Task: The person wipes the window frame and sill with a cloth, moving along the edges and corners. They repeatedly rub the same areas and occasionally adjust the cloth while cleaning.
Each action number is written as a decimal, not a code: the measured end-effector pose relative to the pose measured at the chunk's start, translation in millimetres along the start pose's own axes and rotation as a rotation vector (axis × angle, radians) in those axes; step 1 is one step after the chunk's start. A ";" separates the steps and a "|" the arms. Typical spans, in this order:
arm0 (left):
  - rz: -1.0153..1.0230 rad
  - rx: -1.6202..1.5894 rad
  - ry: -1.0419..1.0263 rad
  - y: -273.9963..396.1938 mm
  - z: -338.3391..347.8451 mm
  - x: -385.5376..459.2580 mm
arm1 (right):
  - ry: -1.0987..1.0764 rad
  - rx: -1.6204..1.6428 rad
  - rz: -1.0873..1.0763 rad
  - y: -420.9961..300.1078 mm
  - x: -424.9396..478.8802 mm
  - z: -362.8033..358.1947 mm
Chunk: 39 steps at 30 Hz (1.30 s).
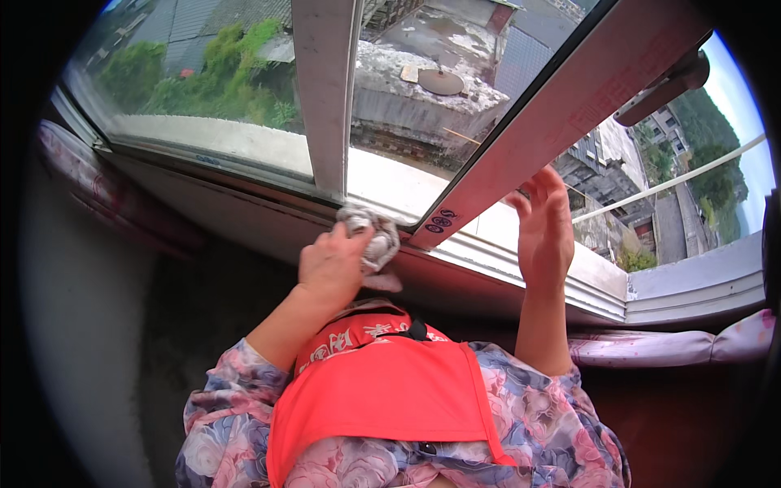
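Note:
My left hand point(332, 262) holds a crumpled, grey-white patterned cloth point(383, 245) against the lower rail of a sliding window, near the foot of a white upright frame member point(326, 97). Part of the cloth hangs below the fingers. To the right, my right hand point(545, 229) is raised with bent fingers beside the edge of a wide window stile point(518, 131), which bears printed marks. Its fingertips are close to that edge; whether they touch it cannot be told. No object shows in this hand.
The white sill track point(595, 290) runs beneath the sashes. A dark handle point(665, 91) juts from the stile at upper right. Pinkish patterned fabric lies along the wall at left point(116, 195) and right point(647, 349). A pale rod point(671, 181) crosses outside the opening, above rooftops.

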<state>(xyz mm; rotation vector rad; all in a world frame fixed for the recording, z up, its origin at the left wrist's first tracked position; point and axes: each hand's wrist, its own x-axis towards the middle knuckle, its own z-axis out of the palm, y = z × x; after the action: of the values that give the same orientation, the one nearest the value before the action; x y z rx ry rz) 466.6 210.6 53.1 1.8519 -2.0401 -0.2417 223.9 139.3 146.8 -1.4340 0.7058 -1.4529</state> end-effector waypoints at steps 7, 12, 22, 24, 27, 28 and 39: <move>0.318 -0.788 -0.112 63.6 0.9 -7.7 | -0.239 0.186 0.614 92.3 -118.3 -21.3; 0.419 -0.544 -0.191 62.9 -30.1 -2.1 | -0.030 0.037 0.442 30.7 -95.5 -7.3; -0.054 -1.284 0.194 13.5 -45.3 3.2 | -0.116 -1.176 -0.740 -10.7 -13.2 15.0; 0.001 -1.114 0.205 8.1 -35.2 0.9 | -0.252 -1.190 -0.426 17.2 -40.9 -12.8; 0.086 -0.917 0.081 14.3 -19.6 -11.6 | -0.225 -0.783 -0.197 11.9 -23.2 -31.8; 0.144 -0.950 0.042 20.7 -13.3 -13.3 | -0.101 -0.734 -0.129 3.6 -6.1 -37.4; 0.553 -0.368 0.409 76.1 29.6 45.6 | -0.663 0.199 0.511 38.8 160.6 -31.9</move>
<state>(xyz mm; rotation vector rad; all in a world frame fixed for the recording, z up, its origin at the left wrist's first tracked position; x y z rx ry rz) 382.1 171.2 61.4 0.9771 -1.9580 -0.0683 222.5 -26.5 175.3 -1.3374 0.4377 -0.5776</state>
